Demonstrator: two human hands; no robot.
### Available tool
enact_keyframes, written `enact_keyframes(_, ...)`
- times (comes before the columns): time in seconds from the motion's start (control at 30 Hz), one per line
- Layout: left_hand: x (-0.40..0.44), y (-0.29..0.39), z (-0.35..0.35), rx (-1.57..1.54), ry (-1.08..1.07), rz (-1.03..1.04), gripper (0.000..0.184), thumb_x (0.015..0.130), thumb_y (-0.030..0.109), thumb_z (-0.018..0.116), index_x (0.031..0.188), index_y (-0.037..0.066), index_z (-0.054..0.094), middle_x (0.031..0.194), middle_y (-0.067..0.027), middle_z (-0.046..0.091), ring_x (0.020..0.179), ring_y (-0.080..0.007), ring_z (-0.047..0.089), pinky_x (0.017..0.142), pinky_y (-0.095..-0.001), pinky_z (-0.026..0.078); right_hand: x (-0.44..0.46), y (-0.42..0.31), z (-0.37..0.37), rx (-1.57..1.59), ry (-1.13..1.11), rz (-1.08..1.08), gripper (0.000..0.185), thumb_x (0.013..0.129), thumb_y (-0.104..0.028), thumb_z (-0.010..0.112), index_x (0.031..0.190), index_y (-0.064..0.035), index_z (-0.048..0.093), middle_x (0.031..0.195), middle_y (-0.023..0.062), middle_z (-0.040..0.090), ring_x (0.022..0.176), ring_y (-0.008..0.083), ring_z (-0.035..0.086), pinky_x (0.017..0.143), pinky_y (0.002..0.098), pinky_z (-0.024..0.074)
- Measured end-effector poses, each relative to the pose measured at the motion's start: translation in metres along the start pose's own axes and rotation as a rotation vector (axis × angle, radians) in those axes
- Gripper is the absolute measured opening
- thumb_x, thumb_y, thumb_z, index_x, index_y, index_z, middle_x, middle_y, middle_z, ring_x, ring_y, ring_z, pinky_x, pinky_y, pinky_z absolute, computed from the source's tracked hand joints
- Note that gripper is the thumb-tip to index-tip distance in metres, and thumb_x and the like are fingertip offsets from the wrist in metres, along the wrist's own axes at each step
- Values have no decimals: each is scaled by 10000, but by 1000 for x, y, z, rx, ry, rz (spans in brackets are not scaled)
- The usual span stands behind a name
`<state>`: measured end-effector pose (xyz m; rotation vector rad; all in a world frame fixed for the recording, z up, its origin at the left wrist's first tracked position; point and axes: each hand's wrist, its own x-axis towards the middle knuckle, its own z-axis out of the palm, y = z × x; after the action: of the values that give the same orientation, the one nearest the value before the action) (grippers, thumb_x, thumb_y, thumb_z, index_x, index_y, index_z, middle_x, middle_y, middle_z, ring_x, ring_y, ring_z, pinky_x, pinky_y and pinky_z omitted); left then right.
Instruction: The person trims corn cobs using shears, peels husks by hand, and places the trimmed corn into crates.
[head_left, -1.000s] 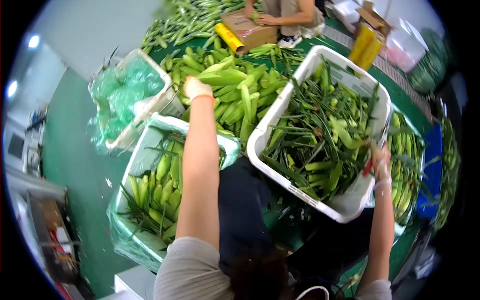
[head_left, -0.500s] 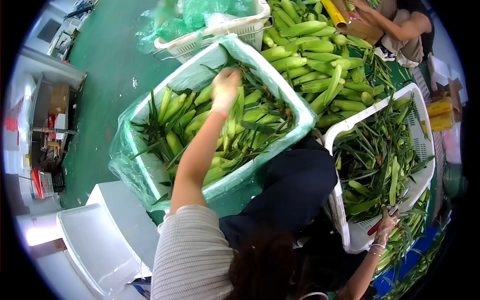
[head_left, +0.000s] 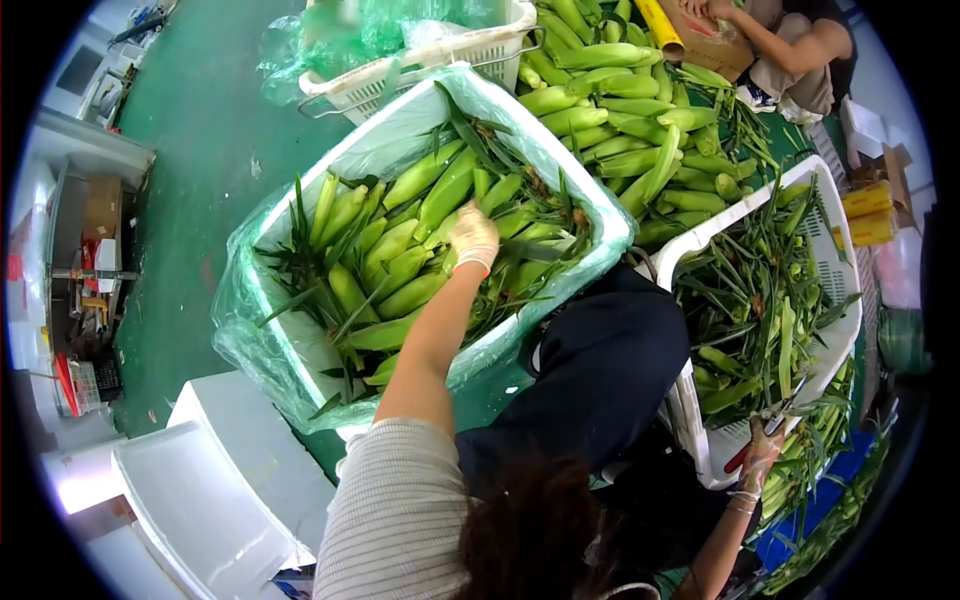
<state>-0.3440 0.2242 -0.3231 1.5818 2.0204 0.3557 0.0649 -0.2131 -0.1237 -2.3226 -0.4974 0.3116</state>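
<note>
My gloved left hand [head_left: 474,238] reaches into the plastic-lined foam box [head_left: 590,190], its fingers closed around an ear of corn among green ears [head_left: 392,250] and dark leaves. Part of the held ear is hidden under the hand. At the right, my gloved right hand [head_left: 762,450] is closed on red-handled shears [head_left: 785,408], whose blades point up over the near corner of the white crate [head_left: 705,430]. Cut leaves and husk pieces [head_left: 745,310] fill that crate.
Unhusked corn [head_left: 640,130] is piled behind both containers. A white crate [head_left: 370,98] with green plastic bags stands at the back left. Another person's arm [head_left: 775,42] rests by a cardboard box [head_left: 715,45]. White foam boxes [head_left: 200,490] lie front left.
My view has swung left from the crate. My left hand has gone from the corn pile into the foam box, then slightly right and down. The right hand still holds the shears.
</note>
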Motion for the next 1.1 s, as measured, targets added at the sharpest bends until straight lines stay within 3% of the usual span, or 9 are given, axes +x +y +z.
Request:
enact_keyframes(0.2, -99, 189, -70, -925, 115, 649, 252, 761, 69, 528, 995, -5, 586, 724, -152, 538, 654, -309, 536, 640, -453, 458, 5, 24, -16, 68, 8, 7, 302, 810, -108, 649, 1074, -24, 532, 930, 35, 550, 842, 158, 506, 768, 279, 427)
enact_keyframes(0.3, -157, 298, -82, -391, 459, 1342, 169, 745, 57, 573, 892, -18, 535, 995, -197, 558, 846, -341, 565, 772, -445, 476, 3, 14, -14, 63, 33, -1, 335, 805, -111, 651, 1103, -19, 527, 937, 40, 557, 846, 159, 505, 759, 284, 426)
enact_keyframes(0.37, -206, 361, -112, -858, -196, 922, 287, 778, 162, 584, 1008, 7, 511, 1056, -191, 558, 954, -348, 568, 836, -446, 454, -2, 3, -16, 124, -9, 54, 379, 792, -114, 656, 1134, -16, 524, 927, 40, 565, 832, 157, 506, 750, 283, 422)
enact_keyframes(0.5, -235, 395, -78, -395, -843, 1089, 747, 753, 458, 655, 1289, -5, 416, 1258, -211, 499, 1128, -334, 522, 967, -415, 403, 3, 17, -20, 98, -13, 42, 375, 781, -139, 656, 1116, -21, 536, 859, 20, 556, 683, 136, 460, 611, 268, 389)
enact_keyframes(0.63, -204, 340, -58, -470, -714, 1334, 756, 760, 524, 651, 1303, 26, 484, 1357, -206, 434, 1242, -340, 436, 1062, -378, 329, 3, 16, -22, 109, -16, 75, 343, 791, -137, 656, 1096, -28, 542, 806, -11, 515, 641, 104, 417, 558, 242, 355)
enact_keyframes(0.8, -52, 156, -103, -287, -131, 852, 664, 714, 396, 742, 1179, -42, 561, 1219, -248, 545, 1165, -348, 508, 1014, -382, 399, 8, 23, -20, 118, 45, 35, 346, 791, -124, 666, 1096, -16, 543, 854, 3, 543, 759, 130, 479, 693, 251, 416)
enact_keyframes(0.87, -52, 77, -88, 76, -473, 566, 963, 745, 532, 691, 1444, 40, 247, 1473, -238, 257, 1351, -424, 250, 1121, -438, 236, 10, 0, -8, 70, 78, -40, 359, 803, -115, 663, 1128, -19, 544, 891, 8, 565, 788, 122, 506, 705, 244, 424)
enact_keyframes(0.93, -71, -4, -17, 327, -707, 569, 771, 843, 174, 631, 1477, 133, 196, 1514, -197, 175, 1394, -355, 184, 1125, -469, 206, 25, -7, 9, 337, -3, 3, 345, 809, -128, 665, 1117, -22, 554, 898, 11, 572, 794, 112, 512, 701, 237, 425)
enact_keyframes(1.1, -93, -25, -29, 259, -520, 644, 530, 829, 342, 635, 1269, 93, 477, 1078, -246, 601, 1014, -369, 582, 850, -414, 467, 23, -51, 33, 49, -89, -97, 305, 801, -140, 670, 1059, -14, 569, 911, 44, 602, 800, 151, 542, 751, 273, 440)
